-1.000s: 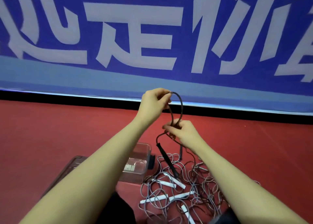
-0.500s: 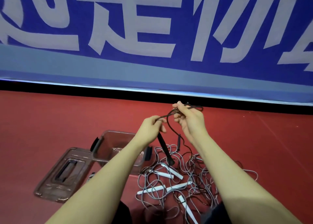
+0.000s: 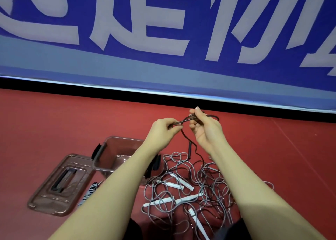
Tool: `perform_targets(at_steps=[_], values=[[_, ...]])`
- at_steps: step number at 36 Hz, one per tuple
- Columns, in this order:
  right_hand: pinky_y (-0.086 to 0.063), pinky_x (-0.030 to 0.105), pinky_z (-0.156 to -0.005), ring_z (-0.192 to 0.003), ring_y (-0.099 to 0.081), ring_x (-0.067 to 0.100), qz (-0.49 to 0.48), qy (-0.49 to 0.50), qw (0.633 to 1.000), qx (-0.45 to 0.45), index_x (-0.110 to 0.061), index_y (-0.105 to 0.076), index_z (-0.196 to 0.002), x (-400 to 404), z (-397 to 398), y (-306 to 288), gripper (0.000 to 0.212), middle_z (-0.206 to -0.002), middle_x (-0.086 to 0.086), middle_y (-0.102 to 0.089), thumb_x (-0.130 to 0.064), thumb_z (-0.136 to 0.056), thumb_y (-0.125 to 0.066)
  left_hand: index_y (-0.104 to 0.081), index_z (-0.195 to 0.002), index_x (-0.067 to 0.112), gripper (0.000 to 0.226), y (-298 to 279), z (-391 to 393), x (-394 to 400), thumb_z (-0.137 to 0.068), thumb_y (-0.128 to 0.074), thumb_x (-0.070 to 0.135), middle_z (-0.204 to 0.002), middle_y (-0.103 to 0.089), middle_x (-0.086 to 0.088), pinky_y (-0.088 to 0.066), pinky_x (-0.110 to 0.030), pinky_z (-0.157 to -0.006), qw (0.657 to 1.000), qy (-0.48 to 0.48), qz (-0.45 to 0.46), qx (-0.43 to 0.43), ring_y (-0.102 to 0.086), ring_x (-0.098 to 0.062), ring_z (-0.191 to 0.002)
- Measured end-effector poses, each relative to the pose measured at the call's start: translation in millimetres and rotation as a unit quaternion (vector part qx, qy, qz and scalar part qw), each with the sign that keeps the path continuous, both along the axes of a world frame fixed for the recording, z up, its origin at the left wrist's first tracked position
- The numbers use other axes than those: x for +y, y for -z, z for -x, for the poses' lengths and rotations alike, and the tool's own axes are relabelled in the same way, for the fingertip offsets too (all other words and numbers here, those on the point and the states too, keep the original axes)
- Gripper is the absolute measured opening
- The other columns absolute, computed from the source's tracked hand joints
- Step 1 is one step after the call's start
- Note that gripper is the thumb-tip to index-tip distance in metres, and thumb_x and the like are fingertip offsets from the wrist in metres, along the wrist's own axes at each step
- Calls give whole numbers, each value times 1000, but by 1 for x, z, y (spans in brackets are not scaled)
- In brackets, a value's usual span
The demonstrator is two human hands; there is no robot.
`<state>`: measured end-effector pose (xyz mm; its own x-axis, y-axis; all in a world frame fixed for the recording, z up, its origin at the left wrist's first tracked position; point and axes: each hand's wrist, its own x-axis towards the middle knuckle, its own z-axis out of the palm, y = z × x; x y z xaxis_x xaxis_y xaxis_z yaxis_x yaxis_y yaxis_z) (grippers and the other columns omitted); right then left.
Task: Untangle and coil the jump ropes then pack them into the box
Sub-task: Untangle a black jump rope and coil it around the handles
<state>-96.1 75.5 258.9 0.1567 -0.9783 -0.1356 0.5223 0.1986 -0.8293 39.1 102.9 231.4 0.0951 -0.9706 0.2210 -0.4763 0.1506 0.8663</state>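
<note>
A thin black jump rope (image 3: 185,120) stretches between my two raised hands. My left hand (image 3: 163,129) pinches its near end, and my right hand (image 3: 205,129) holds a loop of it between thumb and fingers. The rest of the black rope hangs down (image 3: 193,149) to the floor. Below lies a tangle of grey jump ropes (image 3: 189,185) with white handles (image 3: 172,200). A clear plastic box (image 3: 116,149) with black latches stands open to the left of the tangle, partly behind my left forearm.
The box's clear lid (image 3: 60,183) lies flat on the red floor, left of the box. A coiled grey rope (image 3: 90,192) shows beside the lid, partly hidden by my arm. A blue banner wall (image 3: 163,40) closes off the floor behind.
My hands have come lower and drawn level. The black loop, upright a second ago, now lies almost horizontal between them, and the black handle that hung below my left hand is out of sight.
</note>
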Motion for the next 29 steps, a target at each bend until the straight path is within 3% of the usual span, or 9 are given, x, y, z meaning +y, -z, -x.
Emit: perform_targets(at_steps=[4,6,9,11,13,15,20,25,29], values=[[-46,19,-55,-62,-54,9,45,-59,997,13,2,-59,-105,-1,1,6,19,-78,2,-60,-11,-93,-53,-72,-87,12,12,-5,-3,-1,-89,-63,20,-71,-63,-3,-33,-15,-54,998,-55,14,-7,-48,-11,-62],[-44,20,-62,-76,-54,9,76,-102,979,159,-6,-57,-115,-2,3,13,24,-93,0,-60,-14,-92,-57,-72,-85,15,12,-7,-7,-2,-88,-61,19,-71,-66,-3,-34,-15,-54,997,-79,10,16,-50,-11,-61],[-40,24,-90,-105,-50,11,153,-175,830,506,-15,-51,-129,-1,8,28,40,-123,-1,-50,-27,-92,-59,-69,-75,18,14,-10,-13,-6,-87,-61,18,-58,-61,7,-37,-25,-54,992,-107,-6,70,-46,-8,-50],[-36,32,-100,-105,-42,14,184,-223,736,612,-20,-47,-133,1,10,40,42,-123,-3,-41,-30,-93,-57,-64,-63,18,22,-14,-16,-7,-85,-61,17,-43,-51,11,-34,-25,-53,986,-125,-23,109,-41,-11,-45],[-39,35,-97,-99,-43,17,206,-224,704,641,-23,-54,-121,3,10,45,28,-113,-2,-44,-28,-94,-56,-61,-58,14,24,-14,-19,-8,-82,-62,16,-39,-47,10,-33,-27,-53,979,-145,-40,134,-38,-14,-45],[-43,30,-80,-87,-51,20,218,-186,714,639,-21,-60,-98,5,8,43,8,-94,2,-54,-25,-95,-54,-62,-61,8,20,-12,-20,-10,-79,-63,17,-45,-44,5,-31,-30,-55,972,-163,-45,163,-34,-18,-47],[-40,20,-59,-59,-52,15,199,-155,741,622,-9,-64,-78,6,4,38,26,-62,5,-59,-20,-96,-50,-39,-111,19,26,-18,-18,-9,-87,-45,11,-66,-44,-1,-37,-28,-52,962,-151,-84,212,-36,-16,-48],[-46,23,-45,-46,-54,20,112,-163,835,513,-5,-61,-73,-1,1,42,29,-66,20,-62,-17,-97,-49,-41,-91,16,28,-24,-12,-2,-85,-26,-7,-59,-29,-1,-52,-30,-47,962,-85,-101,241,-31,-14,-48],[-44,19,-38,-37,-51,8,76,-104,917,378,-3,-59,-74,-4,-4,28,27,-62,12,-56,-8,-98,-47,-56,-67,12,31,-19,-13,3,-86,-37,-4,-50,-38,6,-36,-23,-46,986,-59,-70,142,-33,-13,-45]])
